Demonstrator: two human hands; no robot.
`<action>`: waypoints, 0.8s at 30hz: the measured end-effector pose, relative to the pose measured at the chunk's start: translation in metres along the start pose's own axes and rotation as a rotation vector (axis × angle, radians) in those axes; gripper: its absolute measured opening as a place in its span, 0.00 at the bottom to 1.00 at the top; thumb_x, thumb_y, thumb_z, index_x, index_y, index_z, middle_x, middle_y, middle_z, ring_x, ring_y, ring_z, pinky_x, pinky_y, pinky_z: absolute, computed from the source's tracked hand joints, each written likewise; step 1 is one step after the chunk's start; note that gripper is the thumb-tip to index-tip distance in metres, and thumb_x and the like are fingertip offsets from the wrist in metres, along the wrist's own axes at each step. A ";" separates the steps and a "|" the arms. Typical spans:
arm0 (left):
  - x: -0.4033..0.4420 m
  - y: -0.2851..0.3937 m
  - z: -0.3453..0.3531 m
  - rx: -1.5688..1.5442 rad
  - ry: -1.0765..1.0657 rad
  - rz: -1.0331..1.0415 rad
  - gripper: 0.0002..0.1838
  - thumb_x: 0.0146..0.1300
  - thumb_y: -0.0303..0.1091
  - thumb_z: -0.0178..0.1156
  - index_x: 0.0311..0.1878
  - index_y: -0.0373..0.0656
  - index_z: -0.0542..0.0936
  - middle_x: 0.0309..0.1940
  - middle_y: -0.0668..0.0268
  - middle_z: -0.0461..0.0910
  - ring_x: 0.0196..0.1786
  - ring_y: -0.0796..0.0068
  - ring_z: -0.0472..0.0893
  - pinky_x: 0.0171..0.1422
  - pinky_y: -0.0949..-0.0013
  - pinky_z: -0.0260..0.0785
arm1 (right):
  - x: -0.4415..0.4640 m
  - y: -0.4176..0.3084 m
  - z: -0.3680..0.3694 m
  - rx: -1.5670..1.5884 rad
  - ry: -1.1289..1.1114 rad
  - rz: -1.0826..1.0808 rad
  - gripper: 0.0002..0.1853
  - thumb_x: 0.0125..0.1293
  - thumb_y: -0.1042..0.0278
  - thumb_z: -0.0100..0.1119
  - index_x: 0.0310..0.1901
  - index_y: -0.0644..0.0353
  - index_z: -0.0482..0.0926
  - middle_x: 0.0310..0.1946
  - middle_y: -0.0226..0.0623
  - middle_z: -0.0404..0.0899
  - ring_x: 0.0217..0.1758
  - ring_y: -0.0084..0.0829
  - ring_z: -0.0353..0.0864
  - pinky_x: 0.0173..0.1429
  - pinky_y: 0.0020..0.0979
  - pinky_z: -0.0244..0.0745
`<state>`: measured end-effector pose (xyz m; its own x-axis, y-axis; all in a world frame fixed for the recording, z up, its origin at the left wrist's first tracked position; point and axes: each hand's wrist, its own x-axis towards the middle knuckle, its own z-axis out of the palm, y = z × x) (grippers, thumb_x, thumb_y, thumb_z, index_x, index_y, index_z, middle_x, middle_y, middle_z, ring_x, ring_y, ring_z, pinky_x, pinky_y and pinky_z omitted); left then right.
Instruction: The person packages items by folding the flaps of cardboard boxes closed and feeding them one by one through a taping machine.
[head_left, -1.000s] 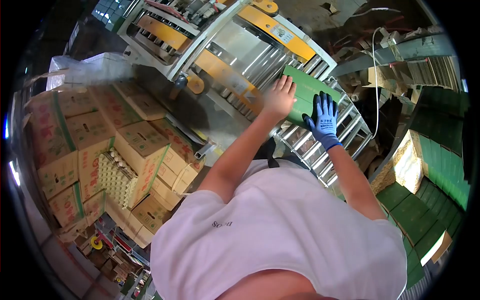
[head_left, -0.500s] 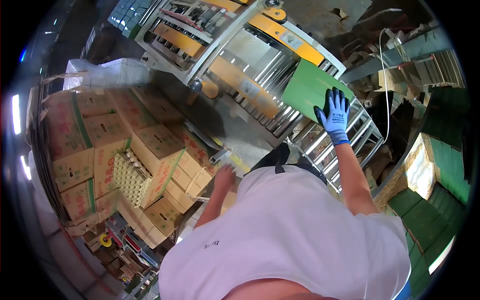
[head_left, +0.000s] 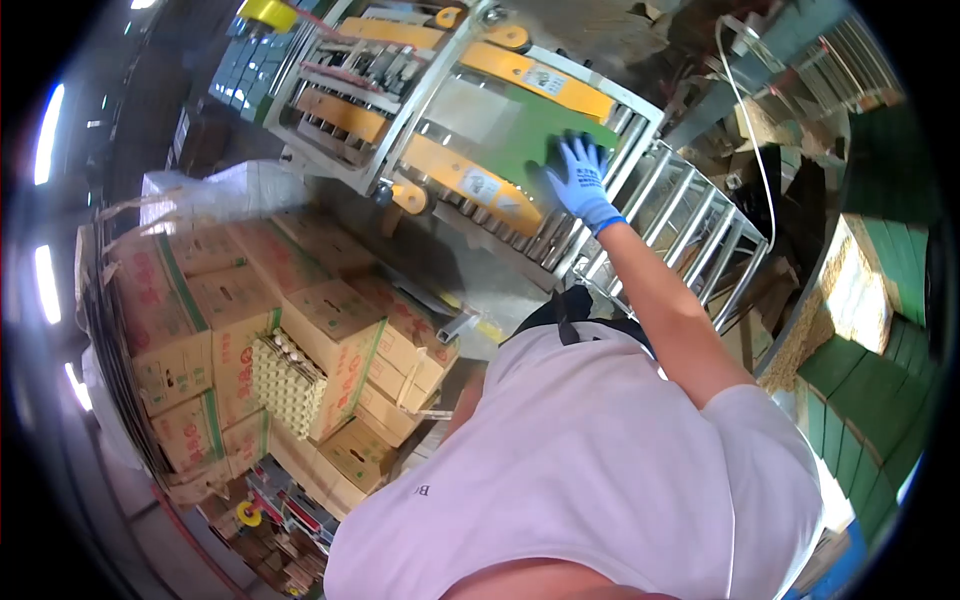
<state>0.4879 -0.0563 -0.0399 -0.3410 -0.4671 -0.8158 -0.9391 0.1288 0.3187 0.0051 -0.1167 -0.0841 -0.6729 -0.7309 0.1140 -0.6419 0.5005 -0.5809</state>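
Observation:
My right hand (head_left: 580, 182), in a blue glove with dark fingertips, lies on the near end of a flat-topped green carton (head_left: 535, 130). Its fingers are spread and hold nothing. The carton lies between the yellow side guides (head_left: 480, 185) of a roller machine (head_left: 395, 120), its far end inside the frame. Only a bit of my left forearm (head_left: 467, 398) shows beside my shirt; the left hand itself is out of sight.
Bare metal rollers (head_left: 690, 220) extend from the machine's near end. To the left, brown cartons (head_left: 240, 300) are stacked around pale egg trays (head_left: 285, 385). Green cartons (head_left: 855, 400) are piled at right. A white cable (head_left: 745, 110) hangs beyond the rollers.
My right hand and the green carton have moved left and away from me, deeper between the yellow guides. My left hand, bare and seen earlier near the brown cartons, has dropped out of sight.

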 end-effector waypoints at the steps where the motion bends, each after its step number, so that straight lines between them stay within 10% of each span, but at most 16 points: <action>1: 0.014 0.015 -0.011 0.029 0.031 0.020 0.17 0.70 0.37 0.55 0.54 0.38 0.83 0.50 0.43 0.83 0.56 0.43 0.81 0.59 0.51 0.73 | 0.001 0.005 0.000 0.109 0.013 -0.046 0.36 0.67 0.46 0.59 0.73 0.56 0.67 0.76 0.51 0.60 0.80 0.55 0.54 0.82 0.54 0.46; 4: 0.062 0.051 -0.033 0.113 0.202 0.254 0.18 0.71 0.37 0.53 0.57 0.39 0.83 0.52 0.43 0.83 0.58 0.43 0.81 0.62 0.51 0.72 | -0.033 0.000 -0.057 0.520 0.107 -0.104 0.29 0.68 0.57 0.58 0.69 0.57 0.73 0.65 0.49 0.75 0.67 0.51 0.73 0.71 0.46 0.68; 5: 0.066 0.073 -0.039 0.179 0.198 0.302 0.17 0.72 0.37 0.53 0.56 0.40 0.83 0.52 0.44 0.83 0.59 0.44 0.81 0.63 0.51 0.72 | -0.060 -0.011 -0.112 0.840 -0.164 0.109 0.27 0.71 0.56 0.55 0.69 0.56 0.73 0.63 0.48 0.76 0.65 0.47 0.76 0.68 0.43 0.72; 6: 0.069 0.102 -0.051 0.256 0.168 0.392 0.17 0.73 0.37 0.52 0.55 0.40 0.84 0.52 0.45 0.83 0.59 0.45 0.81 0.63 0.52 0.72 | -0.086 0.015 -0.103 0.345 -0.243 0.111 0.23 0.74 0.56 0.51 0.65 0.55 0.75 0.61 0.48 0.77 0.60 0.46 0.80 0.64 0.41 0.76; 8: 0.095 0.151 -0.048 0.345 0.124 0.535 0.16 0.75 0.38 0.50 0.51 0.43 0.86 0.48 0.50 0.86 0.52 0.50 0.85 0.57 0.57 0.75 | -0.153 0.050 -0.138 0.516 0.051 0.163 0.18 0.72 0.57 0.53 0.58 0.54 0.79 0.55 0.47 0.80 0.52 0.48 0.83 0.58 0.42 0.78; 9: 0.114 0.179 -0.033 0.070 0.102 1.042 0.16 0.76 0.39 0.50 0.49 0.40 0.85 0.43 0.53 0.86 0.48 0.55 0.86 0.54 0.60 0.76 | -0.188 0.062 -0.173 0.577 0.125 0.251 0.18 0.70 0.57 0.57 0.57 0.54 0.81 0.51 0.46 0.83 0.51 0.49 0.84 0.58 0.43 0.78; 12: 0.086 0.325 0.019 0.123 -0.156 0.971 0.15 0.77 0.34 0.51 0.49 0.36 0.84 0.29 0.64 0.83 0.35 0.78 0.80 0.40 0.70 0.73 | -0.301 0.083 -0.286 0.394 0.489 0.577 0.18 0.67 0.59 0.66 0.55 0.55 0.84 0.46 0.47 0.87 0.45 0.45 0.87 0.53 0.37 0.81; 15: 0.006 0.454 0.112 -0.090 -0.515 1.031 0.14 0.75 0.31 0.56 0.57 0.34 0.83 0.47 0.59 0.86 0.47 0.73 0.85 0.58 0.68 0.76 | -0.414 0.082 -0.384 0.420 1.197 0.691 0.19 0.63 0.65 0.72 0.55 0.61 0.84 0.41 0.39 0.88 0.41 0.29 0.87 0.48 0.33 0.81; 18: -0.123 0.583 0.190 -0.011 -0.385 1.777 0.28 0.67 0.30 0.65 0.70 0.37 0.73 0.64 0.52 0.78 0.66 0.61 0.77 0.74 0.60 0.65 | -0.527 0.103 -0.486 -0.257 1.655 0.498 0.33 0.61 0.79 0.65 0.69 0.67 0.69 0.57 0.43 0.80 0.61 0.37 0.79 0.69 0.36 0.71; 22: -0.294 0.708 0.243 -0.123 -0.341 2.416 0.50 0.57 0.74 0.62 0.69 0.37 0.74 0.70 0.46 0.72 0.76 0.39 0.65 0.77 0.46 0.58 | -0.606 0.106 -0.654 -0.791 1.483 0.500 0.37 0.65 0.66 0.70 0.72 0.68 0.66 0.73 0.53 0.67 0.78 0.45 0.63 0.81 0.39 0.56; 24: -0.342 0.754 0.280 -0.054 -0.135 2.565 0.48 0.59 0.78 0.55 0.66 0.42 0.78 0.62 0.45 0.78 0.71 0.40 0.69 0.73 0.47 0.61 | -0.622 0.123 -0.717 -0.736 1.367 0.446 0.35 0.67 0.63 0.68 0.72 0.67 0.67 0.73 0.52 0.68 0.78 0.44 0.64 0.80 0.38 0.56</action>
<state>-0.1156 0.4453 0.3442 -0.2228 0.4533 0.8631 0.9731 0.0495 0.2252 0.0808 0.7328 0.3515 -0.3935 0.2638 0.8807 -0.0731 0.9459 -0.3160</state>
